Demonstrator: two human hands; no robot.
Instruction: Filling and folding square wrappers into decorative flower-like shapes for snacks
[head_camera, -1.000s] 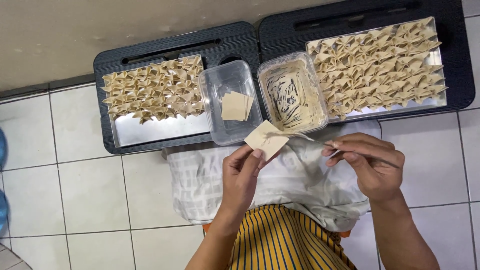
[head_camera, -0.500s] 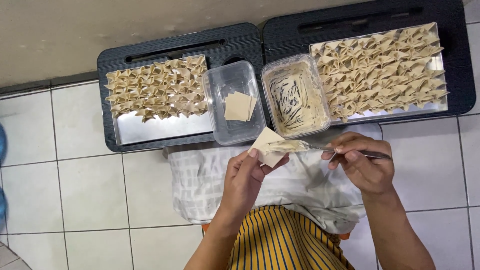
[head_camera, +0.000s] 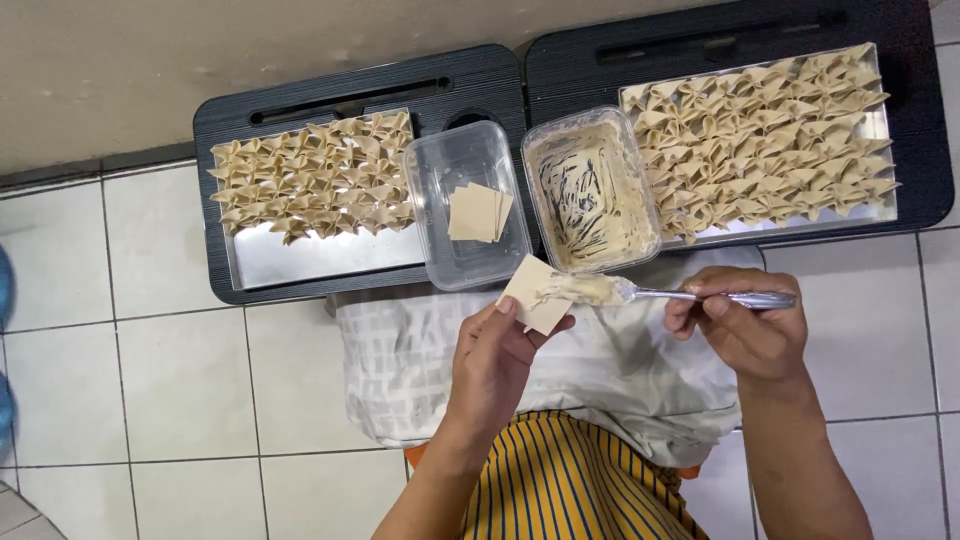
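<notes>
On the far side of the tiled floor, two black trays carry the folded dumplings: the right batch (head_camera: 765, 135) nearly fills its metal sheet, the left batch (head_camera: 310, 180) covers about half of its own. Between them, the filling tub (head_camera: 590, 190) looks almost scraped out (only smears), and the clear tub (head_camera: 470, 205) holds a few wrappers. Nearer, the left hand (head_camera: 495, 365) pinches one square wrapper (head_camera: 535, 292); the right hand (head_camera: 745, 325) grips a spoon (head_camera: 700, 296) laying filling on it.

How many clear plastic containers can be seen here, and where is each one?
2. One clear container holding flat wrapper squares sits between the two trays, left of centre. The other container, smeared with pale filling, sits just to its right, beside the right tray.
</notes>
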